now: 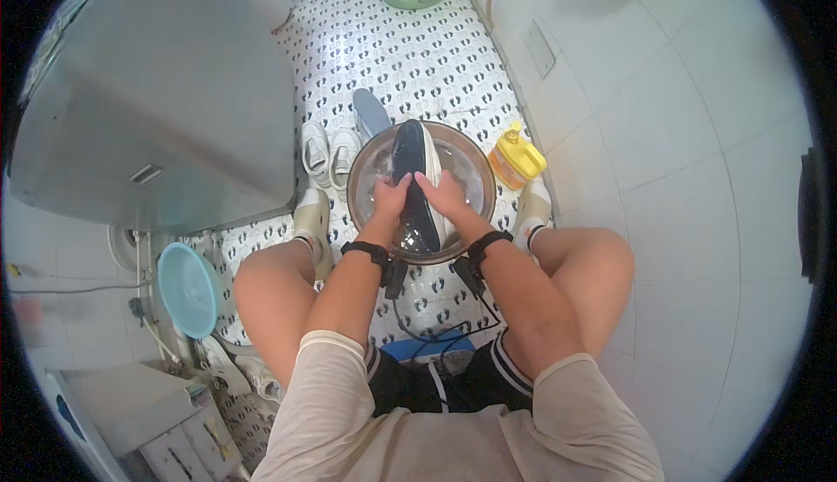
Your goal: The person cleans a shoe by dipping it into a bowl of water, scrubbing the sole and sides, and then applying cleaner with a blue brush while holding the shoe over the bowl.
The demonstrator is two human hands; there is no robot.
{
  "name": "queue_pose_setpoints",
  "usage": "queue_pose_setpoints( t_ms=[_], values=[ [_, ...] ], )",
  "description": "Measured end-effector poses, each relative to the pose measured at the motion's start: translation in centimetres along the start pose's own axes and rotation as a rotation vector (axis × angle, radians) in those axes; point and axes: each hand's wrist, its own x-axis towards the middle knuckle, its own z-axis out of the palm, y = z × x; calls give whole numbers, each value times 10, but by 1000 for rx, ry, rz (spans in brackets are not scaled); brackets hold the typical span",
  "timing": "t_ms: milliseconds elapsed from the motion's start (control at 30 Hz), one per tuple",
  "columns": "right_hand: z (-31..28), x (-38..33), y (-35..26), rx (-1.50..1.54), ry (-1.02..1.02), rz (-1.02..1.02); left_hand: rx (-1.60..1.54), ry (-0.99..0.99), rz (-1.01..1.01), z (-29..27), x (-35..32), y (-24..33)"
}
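Observation:
A shoe with a dark navy sole (409, 144) and a white side is held sole up over a round basin (352, 187) with a brownish rim. My left hand (390, 196) grips its left edge, and my right hand (445, 196) grips the white side on the right. Both thumbs press on the middle of the sole; the other fingers are mostly hidden beneath the shoe. Water with some suds shows in the basin around it. Close to the basin's far left side lies a grey-blue insole (372, 111).
Left of the basin stand two white shoes (330, 156). A yellow jug (518, 158) is at its right, near the tiled wall (663, 177). A large grey appliance (166, 98) fills the left. A light-blue basin (187, 290) leans lower left. Far off is a green basin (413, 1) holding cloth.

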Motion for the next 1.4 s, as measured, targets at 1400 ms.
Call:
queue_pose_setpoints(
  t_ms=[1400],
  values=[
    [5,16,29,42,-234,93,-105,-378,-265,-25,-13,25]
  ],
)
